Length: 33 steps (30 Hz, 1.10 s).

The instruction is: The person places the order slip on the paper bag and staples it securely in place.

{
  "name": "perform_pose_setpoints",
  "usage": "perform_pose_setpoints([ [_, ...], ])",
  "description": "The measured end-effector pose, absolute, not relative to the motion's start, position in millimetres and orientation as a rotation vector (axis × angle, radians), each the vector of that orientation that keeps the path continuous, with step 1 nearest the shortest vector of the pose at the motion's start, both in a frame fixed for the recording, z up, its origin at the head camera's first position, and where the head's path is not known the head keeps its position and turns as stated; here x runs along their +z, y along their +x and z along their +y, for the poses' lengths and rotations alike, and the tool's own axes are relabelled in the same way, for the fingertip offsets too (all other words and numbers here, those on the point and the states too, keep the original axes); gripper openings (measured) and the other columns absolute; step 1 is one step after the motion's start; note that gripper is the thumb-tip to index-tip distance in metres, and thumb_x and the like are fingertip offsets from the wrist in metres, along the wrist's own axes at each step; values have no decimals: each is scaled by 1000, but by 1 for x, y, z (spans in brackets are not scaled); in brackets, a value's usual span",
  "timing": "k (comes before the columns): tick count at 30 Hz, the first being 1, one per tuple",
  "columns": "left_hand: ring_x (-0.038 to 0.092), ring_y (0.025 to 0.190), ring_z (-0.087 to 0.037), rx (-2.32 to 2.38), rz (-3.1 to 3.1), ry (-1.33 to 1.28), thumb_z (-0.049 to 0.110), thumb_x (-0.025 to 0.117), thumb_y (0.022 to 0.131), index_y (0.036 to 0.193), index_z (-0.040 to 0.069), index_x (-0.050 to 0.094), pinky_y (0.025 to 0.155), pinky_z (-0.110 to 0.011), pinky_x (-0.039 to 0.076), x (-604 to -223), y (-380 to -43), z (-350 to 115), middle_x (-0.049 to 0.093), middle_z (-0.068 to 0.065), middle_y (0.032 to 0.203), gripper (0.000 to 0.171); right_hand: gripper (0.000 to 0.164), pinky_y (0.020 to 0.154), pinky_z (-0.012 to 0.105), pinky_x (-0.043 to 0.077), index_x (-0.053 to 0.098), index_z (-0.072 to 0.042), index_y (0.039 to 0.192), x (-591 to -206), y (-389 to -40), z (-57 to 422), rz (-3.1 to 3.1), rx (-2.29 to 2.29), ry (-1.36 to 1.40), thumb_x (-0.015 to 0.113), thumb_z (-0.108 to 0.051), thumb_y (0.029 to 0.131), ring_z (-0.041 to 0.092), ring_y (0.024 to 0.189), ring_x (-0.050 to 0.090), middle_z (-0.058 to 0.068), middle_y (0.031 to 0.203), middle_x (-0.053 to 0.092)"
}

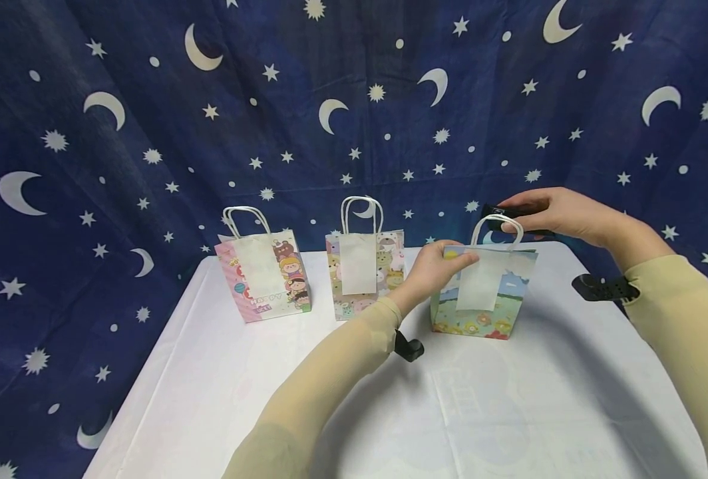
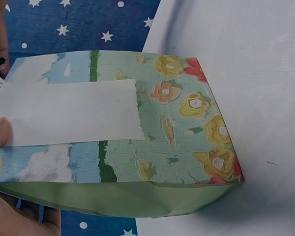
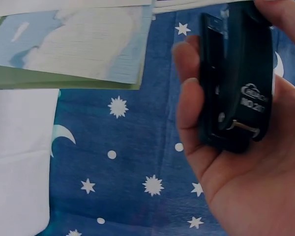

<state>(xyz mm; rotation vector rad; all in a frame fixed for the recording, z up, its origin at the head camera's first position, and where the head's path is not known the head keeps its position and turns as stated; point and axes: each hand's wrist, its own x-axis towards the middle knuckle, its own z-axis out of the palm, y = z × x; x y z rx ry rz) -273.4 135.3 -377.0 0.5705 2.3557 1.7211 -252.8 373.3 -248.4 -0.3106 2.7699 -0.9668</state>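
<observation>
A green-and-blue paper gift bag (image 1: 512,293) with a flower print and white handles stands at the right of the table. My left hand (image 1: 434,269) grips its upper left edge, thumb on the front beside the white paper patch (image 2: 69,113) and fingers behind. Just behind the bag's handle, my right hand (image 1: 560,213) holds a black stapler (image 3: 248,78), fingers curled round its base and thumb at its top. The stapler is above the bag's rim in the head view, partly covered by the handle.
A pink cartoon gift bag (image 1: 258,309) stands at the left of the white table (image 1: 210,399). Between it and the held bag is an animal-print gift bag (image 1: 390,266). Behind the table hangs a dark blue curtain (image 1: 294,66) with moons and stars.
</observation>
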Motion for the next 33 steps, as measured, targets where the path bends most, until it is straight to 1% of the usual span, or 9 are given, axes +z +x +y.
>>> perform_pose_setpoints([
  [2, 62, 116, -10, 1714, 2361, 573, 51, 75, 91, 129, 17, 69, 92, -33, 53, -377, -273, 135, 65, 6, 131, 51, 65, 93, 53, 53, 48, -2, 149, -246, -252, 372, 2761, -915, -348, 72, -33, 98, 36, 118, 55, 23, 143, 53],
  [5, 62, 114, -10, 1708, 2366, 578, 51, 75, 91, 128, 17, 69, 91, -33, 53, -377, -274, 135, 65, 6, 130, 51, 68, 96, 62, 48, 49, -3, 149, -242, -252, 369, 2758, -811, -388, 75, -35, 95, 39, 120, 55, 25, 144, 52],
  [7, 63, 111, -9, 1708, 2368, 582, 51, 75, 91, 127, 17, 69, 90, -32, 53, -377, -275, 135, 66, 6, 127, 49, 70, 96, 65, 47, 50, -3, 148, -240, -252, 366, 2755, -743, -404, 76, -37, 94, 39, 120, 56, 25, 143, 52],
  [12, 64, 104, -8, 1710, 2371, 600, 48, 74, 92, 125, 16, 70, 86, -31, 54, -377, -276, 135, 67, 2, 124, 46, 72, 93, 63, 49, 53, -2, 145, -236, -255, 358, 2737, -621, -425, 80, -40, 90, 34, 111, 59, 19, 132, 61],
  [17, 63, 110, -9, 1698, 2387, 604, 49, 74, 92, 124, 17, 71, 88, -31, 53, -378, -275, 136, 65, 4, 129, 46, 73, 92, 60, 50, 54, 1, 142, -233, -257, 352, 2700, -569, -431, 83, -38, 88, 31, 106, 60, 13, 123, 65],
  [24, 62, 111, -9, 1708, 2378, 610, 48, 74, 92, 124, 17, 71, 87, -31, 54, -377, -275, 136, 64, 3, 131, 45, 73, 91, 58, 51, 55, 2, 139, -230, -257, 345, 2659, -550, -428, 86, -35, 84, 30, 104, 59, 12, 121, 65],
  [31, 63, 106, -8, 1727, 2356, 602, 47, 74, 92, 123, 17, 71, 84, -30, 54, -377, -274, 136, 66, 5, 126, 44, 73, 91, 58, 52, 57, 2, 137, -228, -257, 337, 2641, -498, -403, 88, -33, 81, 28, 103, 61, 12, 121, 65],
  [33, 63, 108, -8, 1724, 2360, 601, 48, 74, 92, 124, 17, 70, 85, -31, 54, -376, -274, 136, 65, 5, 127, 45, 71, 91, 58, 52, 58, 1, 135, -228, -257, 335, 2636, -481, -403, 88, -32, 81, 27, 103, 62, 11, 120, 66],
])
